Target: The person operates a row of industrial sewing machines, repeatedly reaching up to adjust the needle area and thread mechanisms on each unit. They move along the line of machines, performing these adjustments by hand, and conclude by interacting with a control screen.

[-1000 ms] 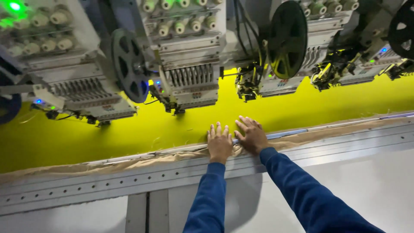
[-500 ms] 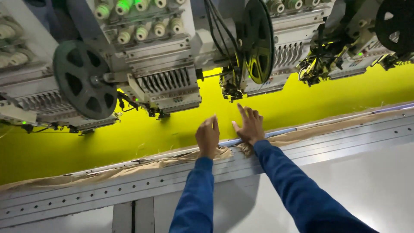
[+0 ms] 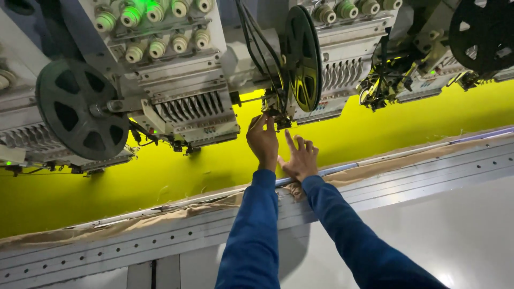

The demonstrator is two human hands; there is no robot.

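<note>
Bright yellow fabric [image 3: 160, 176] is stretched flat under a row of embroidery machine heads. My left hand [image 3: 262, 140] is raised to the small black part beneath the middle head [image 3: 278, 115], its fingertips pinched there; whether it grips a thread is too small to tell. My right hand [image 3: 300, 158] rests flat on the yellow fabric just right of it, fingers spread, at the fabric's near edge. Both arms wear blue sleeves.
A black spoked reel [image 3: 302, 59] hangs above my hands, another [image 3: 80, 109] at the left, a third [image 3: 482, 32] at the far right. Tan backing cloth [image 3: 176, 214] lies along the grey metal frame rail [image 3: 407, 176]. White cones [image 3: 155, 48] top the heads.
My left hand has lifted off the fabric up to the part under the middle head. The right hand stayed flat on the fabric. The view has shifted, so the heads sit further right.
</note>
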